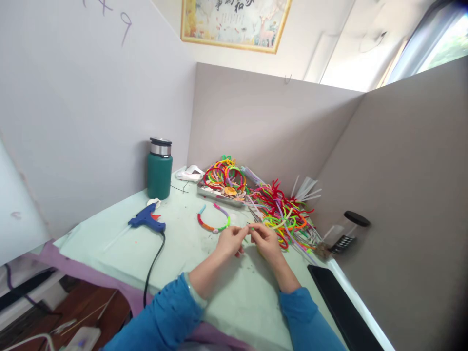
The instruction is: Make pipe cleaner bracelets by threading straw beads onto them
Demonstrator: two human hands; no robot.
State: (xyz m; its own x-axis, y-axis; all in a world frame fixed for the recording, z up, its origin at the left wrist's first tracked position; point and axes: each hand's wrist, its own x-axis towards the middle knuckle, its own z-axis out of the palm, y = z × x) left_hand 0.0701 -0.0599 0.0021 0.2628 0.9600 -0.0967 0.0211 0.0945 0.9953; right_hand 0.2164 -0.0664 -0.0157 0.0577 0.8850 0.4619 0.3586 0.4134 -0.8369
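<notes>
My left hand [231, 242] and my right hand [265, 242] meet above the middle of the table, thumbs and forefingers pinched close together. Between them a small bit of green pipe cleaner [252, 229] shows; the fingers cover most of it. Just left of my hands lies a headband [206, 227] wrapped in blue, red, orange, green and purple fuzzy sections, its open ends pointing away. Beyond my right hand spreads a tangled heap of coloured pipe cleaners [281, 207].
A metal tray [221, 197] of wrapped hoops and small pieces stands at the back. At left are a blue glue gun [148, 218] with a black cord and a green bottle [160, 170]. A clear jar [343, 234] and a black slab [340, 302] line the right side, by grey partitions.
</notes>
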